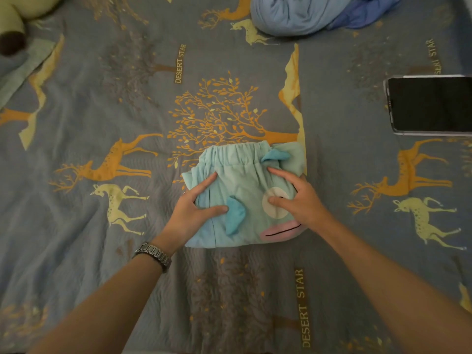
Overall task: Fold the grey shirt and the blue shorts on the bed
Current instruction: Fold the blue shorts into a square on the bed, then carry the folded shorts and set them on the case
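1. Shorts [245, 192] lie folded into a compact block in the middle of the bed [102, 251], waistband away from the person, with both hands on top.
2. Left hand [196, 205] rests on the left side, fingers spread and nearly straight, thumb by a small blue fin; it presses rather than grips.
3. Right hand [298, 198] lies flat on the right side, fingertips on the pale round patch, holding nothing.
4. To finish well, I judge both palms should smooth from the centre outward, so trapped air and creases leave at the edges.
5. Left layers look slightly offset; squaring them first would keep the stack neat.
6. Bunched blue cloth [306, 14] sits well apart at the top, a phone [431, 106] to the right.
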The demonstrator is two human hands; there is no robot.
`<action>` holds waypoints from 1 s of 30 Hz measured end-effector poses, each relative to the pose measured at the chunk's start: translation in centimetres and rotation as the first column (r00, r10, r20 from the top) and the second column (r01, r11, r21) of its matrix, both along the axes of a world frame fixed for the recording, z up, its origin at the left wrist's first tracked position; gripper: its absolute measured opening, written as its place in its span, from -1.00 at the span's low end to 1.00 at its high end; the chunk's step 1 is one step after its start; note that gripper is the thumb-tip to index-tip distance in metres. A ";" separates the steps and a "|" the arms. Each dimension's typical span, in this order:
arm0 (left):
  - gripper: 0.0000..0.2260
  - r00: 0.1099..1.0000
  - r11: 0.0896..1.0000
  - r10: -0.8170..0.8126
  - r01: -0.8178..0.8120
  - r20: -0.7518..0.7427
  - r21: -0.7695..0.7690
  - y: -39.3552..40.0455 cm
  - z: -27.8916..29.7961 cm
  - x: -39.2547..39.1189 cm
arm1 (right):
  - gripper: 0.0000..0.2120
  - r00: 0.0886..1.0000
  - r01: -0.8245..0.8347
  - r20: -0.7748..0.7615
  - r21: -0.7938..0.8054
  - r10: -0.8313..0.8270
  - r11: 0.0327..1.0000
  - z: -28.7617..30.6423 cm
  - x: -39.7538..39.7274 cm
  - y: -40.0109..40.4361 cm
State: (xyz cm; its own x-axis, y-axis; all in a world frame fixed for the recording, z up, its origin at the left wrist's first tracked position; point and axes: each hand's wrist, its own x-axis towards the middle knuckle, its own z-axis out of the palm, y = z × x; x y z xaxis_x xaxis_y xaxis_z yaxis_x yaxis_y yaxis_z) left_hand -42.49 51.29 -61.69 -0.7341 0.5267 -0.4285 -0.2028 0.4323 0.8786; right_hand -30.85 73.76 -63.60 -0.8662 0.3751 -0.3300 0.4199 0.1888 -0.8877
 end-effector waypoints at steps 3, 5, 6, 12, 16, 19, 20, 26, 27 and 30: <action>-0.32 0.999 0.999 -0.039 0.039 -0.027 0.011 1.1 2.8 0.9 | -0.41 1.000 0.021 -0.012 0.017 -0.021 1.000 2.4 1.6 0.7; -0.32 0.996 0.997 -0.077 0.077 -0.051 0.013 1.9 4.5 1.4 | -0.40 0.999 0.043 -0.005 0.034 -0.043 0.998 4.3 2.7 1.3; -0.32 0.993 0.995 -0.098 0.099 -0.065 0.014 2.4 5.4 1.8 | -0.39 0.998 0.058 -0.004 0.043 -0.058 0.997 5.2 3.3 1.6; -0.35 0.961 0.970 -0.234 0.242 -0.146 0.033 5.4 9.7 4.1 | -0.39 0.983 0.184 -0.031 0.114 -0.181 0.976 10.4 8.2 2.5; -0.36 0.913 0.920 -0.373 0.387 -0.163 0.067 6.5 11.6 5.6 | -0.40 0.946 0.325 -0.053 0.163 -0.321 0.931 12.8 12.3 1.4; -0.36 0.853 0.860 -0.487 0.506 -0.189 0.069 6.5 13.0 7.0 | -0.41 0.908 0.419 -0.073 0.166 -0.412 0.893 14.1 15.8 -0.9; -0.36 0.831 0.839 -0.520 0.541 -0.198 0.064 6.2 13.3 7.6 | -0.41 0.892 0.453 -0.081 0.159 -0.446 0.877 14.4 17.0 -1.9; -0.35 0.670 0.678 -0.714 0.734 -0.203 0.039 5.5 14.8 11.7 | -0.41 0.725 0.688 -0.110 0.110 -0.680 0.717 16.4 24.3 -9.2; -0.35 0.632 0.640 -0.747 0.768 -0.208 0.034 5.7 15.2 12.7 | -0.42 0.694 0.720 -0.111 0.116 -0.711 0.685 16.8 25.7 -10.1; -0.36 0.531 0.532 -0.818 0.845 -0.221 0.060 6.6 16.8 16.9 | -0.41 0.599 0.800 -0.106 0.115 -0.794 0.588 18.5 30.5 -12.4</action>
